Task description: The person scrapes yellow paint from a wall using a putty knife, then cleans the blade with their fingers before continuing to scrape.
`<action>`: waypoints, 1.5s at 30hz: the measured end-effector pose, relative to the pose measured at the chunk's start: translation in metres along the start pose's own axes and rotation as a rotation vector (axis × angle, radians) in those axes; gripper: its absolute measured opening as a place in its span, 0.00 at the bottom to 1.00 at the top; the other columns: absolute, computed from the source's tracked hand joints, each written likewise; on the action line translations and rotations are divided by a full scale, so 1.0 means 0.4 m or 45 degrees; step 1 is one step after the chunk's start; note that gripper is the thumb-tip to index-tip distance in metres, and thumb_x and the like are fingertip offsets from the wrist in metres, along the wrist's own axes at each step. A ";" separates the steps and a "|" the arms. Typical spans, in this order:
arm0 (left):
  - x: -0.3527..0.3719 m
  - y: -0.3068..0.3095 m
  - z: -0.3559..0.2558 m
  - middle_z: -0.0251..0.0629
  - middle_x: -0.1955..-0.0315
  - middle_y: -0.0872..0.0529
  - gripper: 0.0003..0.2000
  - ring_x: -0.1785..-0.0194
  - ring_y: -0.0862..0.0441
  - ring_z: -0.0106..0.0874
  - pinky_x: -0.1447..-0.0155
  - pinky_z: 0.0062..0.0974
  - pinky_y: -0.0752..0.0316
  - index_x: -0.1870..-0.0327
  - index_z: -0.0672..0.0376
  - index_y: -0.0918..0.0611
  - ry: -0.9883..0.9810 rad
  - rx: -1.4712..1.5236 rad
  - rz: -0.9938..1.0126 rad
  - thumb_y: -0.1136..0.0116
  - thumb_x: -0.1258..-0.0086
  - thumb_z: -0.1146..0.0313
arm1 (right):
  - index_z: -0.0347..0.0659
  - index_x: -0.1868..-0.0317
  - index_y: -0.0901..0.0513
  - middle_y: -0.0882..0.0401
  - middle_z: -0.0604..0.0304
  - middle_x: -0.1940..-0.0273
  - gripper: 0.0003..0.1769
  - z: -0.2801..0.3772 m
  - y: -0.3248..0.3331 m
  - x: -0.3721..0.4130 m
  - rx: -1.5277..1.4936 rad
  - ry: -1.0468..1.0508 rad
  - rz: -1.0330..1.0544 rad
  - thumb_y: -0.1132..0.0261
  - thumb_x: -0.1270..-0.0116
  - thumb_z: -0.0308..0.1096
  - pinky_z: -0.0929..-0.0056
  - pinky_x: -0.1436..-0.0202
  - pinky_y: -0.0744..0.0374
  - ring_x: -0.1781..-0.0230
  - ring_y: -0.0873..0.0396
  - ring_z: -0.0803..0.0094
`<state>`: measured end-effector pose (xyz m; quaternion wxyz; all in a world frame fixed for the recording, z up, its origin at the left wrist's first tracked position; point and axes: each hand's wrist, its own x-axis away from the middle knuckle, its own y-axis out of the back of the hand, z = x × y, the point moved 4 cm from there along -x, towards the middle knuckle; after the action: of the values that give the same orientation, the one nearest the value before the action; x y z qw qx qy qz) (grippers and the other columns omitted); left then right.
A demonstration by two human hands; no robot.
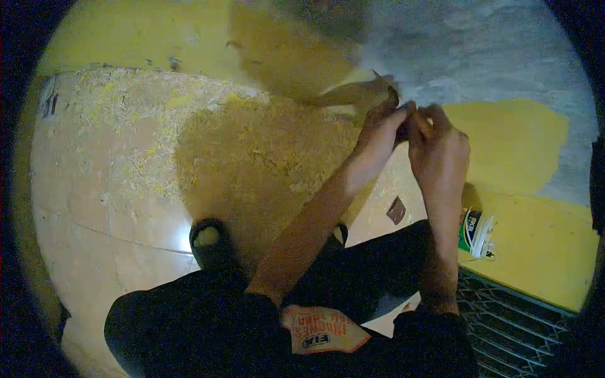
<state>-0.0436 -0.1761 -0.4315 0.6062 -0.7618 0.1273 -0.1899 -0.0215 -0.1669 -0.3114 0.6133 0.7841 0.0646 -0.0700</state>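
Note:
My left hand and my right hand are close together in front of the wall, at upper right of centre. Both are closed, with the fingertips meeting or nearly so. A thin dark piece with a pointed corner sticks out past the left fingers; blur and shadow hide what it is. The right thumb and fingers are pinched near the left thumb, and what lies between them is hidden. A brown square sheet, like sandpaper, lies on the floor below my hands.
The wall has yellow paint and a bare grey area. Yellow flakes litter the tiled floor. A paint tub lies tipped by my right forearm, near a metal lattice. My sandalled foot is below.

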 end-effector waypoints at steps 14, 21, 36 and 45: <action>0.001 0.037 0.010 0.32 0.68 0.21 0.08 0.67 0.23 0.25 0.61 0.25 0.27 0.62 0.57 0.24 0.065 0.042 -0.027 0.52 0.33 0.63 | 0.38 0.69 0.23 0.22 0.44 0.71 0.06 0.029 -0.020 -0.001 -0.088 -0.119 0.166 0.39 0.44 0.32 0.55 0.67 0.24 0.70 0.23 0.46; -0.032 0.068 0.039 0.35 0.66 0.20 0.10 0.66 0.22 0.28 0.60 0.26 0.26 0.58 0.59 0.24 0.056 -0.030 -0.058 0.52 0.33 0.63 | 0.39 0.69 0.20 0.21 0.51 0.66 0.05 0.005 -0.061 -0.001 0.052 -0.006 0.136 0.40 0.42 0.31 0.58 0.68 0.24 0.70 0.22 0.49; 0.094 -0.082 -0.030 0.34 0.68 0.25 0.29 0.63 0.27 0.24 0.57 0.20 0.30 0.35 0.66 0.43 -0.440 -0.341 -0.029 0.50 0.32 0.61 | 0.36 0.64 0.21 0.18 0.55 0.71 0.14 -0.122 0.051 0.013 -0.920 -0.222 0.034 0.29 0.48 0.33 0.78 0.71 0.25 0.74 0.22 0.77; 0.180 -0.189 -0.005 0.38 0.64 0.22 0.13 0.62 0.27 0.23 0.55 0.20 0.32 0.57 0.65 0.27 -0.670 -0.440 0.142 0.40 0.40 0.72 | 0.35 0.65 0.20 0.19 0.62 0.72 0.24 -0.180 0.105 0.096 -0.908 -0.236 -0.519 0.22 0.61 0.38 0.80 0.69 0.24 0.73 0.23 0.79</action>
<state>0.0173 -0.1906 -0.3479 0.4894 -0.8683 0.0380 0.0715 0.0264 -0.1064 -0.2616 0.8232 0.4841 0.1831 -0.2333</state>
